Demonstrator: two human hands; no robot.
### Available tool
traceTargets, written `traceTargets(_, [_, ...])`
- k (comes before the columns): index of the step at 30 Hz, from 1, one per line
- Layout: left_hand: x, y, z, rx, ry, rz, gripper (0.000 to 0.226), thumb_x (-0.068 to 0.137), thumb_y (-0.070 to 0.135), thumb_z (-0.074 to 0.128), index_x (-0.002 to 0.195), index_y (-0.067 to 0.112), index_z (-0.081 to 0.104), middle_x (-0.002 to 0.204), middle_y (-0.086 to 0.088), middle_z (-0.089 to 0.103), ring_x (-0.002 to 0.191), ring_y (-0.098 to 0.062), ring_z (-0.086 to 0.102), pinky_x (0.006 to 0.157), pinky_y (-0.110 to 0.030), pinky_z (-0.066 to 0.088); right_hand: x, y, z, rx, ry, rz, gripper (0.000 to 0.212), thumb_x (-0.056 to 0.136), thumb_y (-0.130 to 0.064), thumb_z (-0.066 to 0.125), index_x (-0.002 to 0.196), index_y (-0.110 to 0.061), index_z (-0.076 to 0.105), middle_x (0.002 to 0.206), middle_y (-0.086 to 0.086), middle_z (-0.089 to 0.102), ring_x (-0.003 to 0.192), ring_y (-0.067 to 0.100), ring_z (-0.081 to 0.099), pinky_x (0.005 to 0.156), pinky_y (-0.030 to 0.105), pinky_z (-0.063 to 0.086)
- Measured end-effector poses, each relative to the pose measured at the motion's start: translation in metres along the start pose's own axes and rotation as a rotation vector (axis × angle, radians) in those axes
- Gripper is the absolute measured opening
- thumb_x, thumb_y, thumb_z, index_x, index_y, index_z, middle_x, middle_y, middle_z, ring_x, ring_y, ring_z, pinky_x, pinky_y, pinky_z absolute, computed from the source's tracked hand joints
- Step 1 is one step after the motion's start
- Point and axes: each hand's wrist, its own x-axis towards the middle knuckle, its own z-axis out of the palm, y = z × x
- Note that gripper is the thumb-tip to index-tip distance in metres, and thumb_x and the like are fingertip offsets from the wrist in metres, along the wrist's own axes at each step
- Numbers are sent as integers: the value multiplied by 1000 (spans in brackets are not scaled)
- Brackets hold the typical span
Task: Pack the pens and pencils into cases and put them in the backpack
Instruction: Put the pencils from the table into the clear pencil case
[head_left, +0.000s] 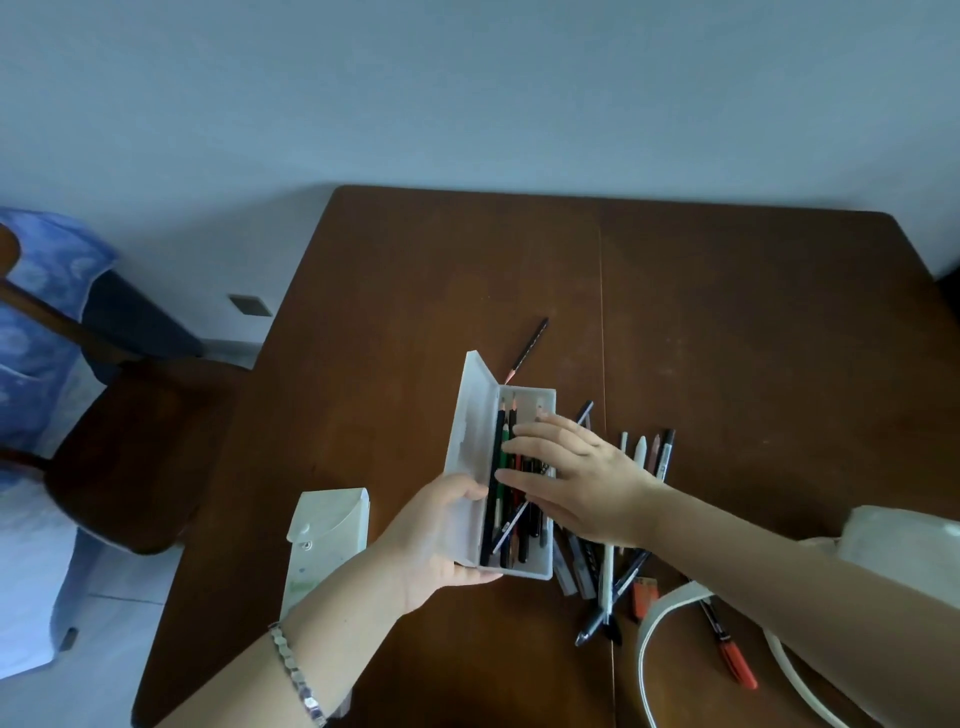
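Where the brown bench (727, 312) fills the view, a frosted clear plastic case (470, 415) sits open at its centre, with the lid raised toward 9 o'clock. The left hand (436, 540) grips the case's near end, fingers curled beneath. The right hand (576, 478) lies flat on the contents, fingers straight, holding nothing. Dark, green and red pencils and pens (501, 467) lie lengthwise in the tray, partly hidden by that hand. A white flap case (322, 545) lies closed at 8 o'clock, so its contents cannot be seen. Loose pens (613, 582) are heaped from 3 to 5 o'clock, some under the forearm. A white strap (655, 618) at 5 o'clock is cut off by the frame. A lone pencil (530, 345) lies at 12 o'clock.
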Motion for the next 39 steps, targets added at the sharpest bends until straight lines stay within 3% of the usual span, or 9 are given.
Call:
traceTargets(3, [5, -8, -14, 94, -68, 69, 33, 83, 17, 56, 116, 16, 55, 119, -17, 58, 109, -37, 57, 95, -60, 46, -6, -34, 5, 93, -7, 281, 39, 87, -42, 41, 116, -26, 63, 123, 6, 59, 122, 25, 45, 102, 44, 38])
traceTargets(7, [3, -8, -4, 78, -111, 122, 11, 90, 13, 51, 97, 20, 55, 106, -7, 55, 101, -31, 54, 95, -58, 47, -8, -67, 21, 209, -20, 602, 43, 87, -49, 38, 119, -27, 58, 138, 10, 47, 137, 34, 28, 101, 48, 22])
traceTargets(9, [3, -9, -2, 100, -83, 126, 11, 89, 12, 52, 92, 23, 53, 98, 0, 48, 104, -31, 51, 93, -58, 48, -7, -70, 25, 284, 32, 632, 40, 89, -43, 39, 114, -21, 62, 137, 12, 50, 137, 34, 29, 103, 48, 25])
traceTargets(13, [8, -11, -3, 108, -54, 126, 23, 87, 15, 55, 109, 21, 52, 109, -8, 50, 112, -35, 51, 90, -57, 50, -12, -67, 25, 272, 105, 508, 37, 87, -36, 45, 106, -14, 68, 126, 8, 61, 128, 28, 47, 102, 51, 40])
traceTargets(22, [17, -15, -17, 89, -47, 134, 30, 87, 16, 53, 117, 18, 53, 119, -16, 57, 108, -35, 58, 92, -57, 49, -14, -43, 28, 270, 0, 246, 43, 89, -44, 41, 113, -18, 66, 125, 1, 63, 124, 19, 52, 108, 40, 30])
traceTargets(24, [21, -8, -17, 93, -20, 154, 27, 88, 14, 53, 115, 16, 54, 117, -16, 59, 108, -35, 58, 94, -56, 48, -10, -39, 29, 369, 79, 326, 39, 88, -37, 47, 115, -15, 65, 124, 4, 62, 120, 19, 54, 106, 36, 35])
traceTargets(27, [31, 4, -21, 145, 87, 201, 22, 90, 8, 53, 111, 13, 49, 127, -16, 54, 117, -35, 53, 99, -52, 45, -1, -26, 32, 532, 166, 727, 26, 89, -21, 55, 111, -9, 65, 113, 8, 63, 109, 21, 56, 96, 33, 46])
traceTargets(31, [35, 9, -31, 73, 90, 235, 34, 89, 14, 54, 121, 20, 46, 116, -13, 51, 111, -32, 53, 92, -56, 50, 11, 2, 47, 565, -107, 1150, 26, 92, -21, 53, 116, -10, 59, 112, 7, 61, 98, 20, 57, 82, 29, 48])
traceTargets(39, [50, 29, -39, 77, 125, 194, 33, 89, 15, 56, 120, 18, 47, 122, -17, 51, 115, -36, 51, 93, -58, 49, 61, 25, 70, 478, -415, 1270, 31, 89, -13, 56, 118, -8, 47, 109, 12, 60, 95, 28, 61, 75, 36, 53])
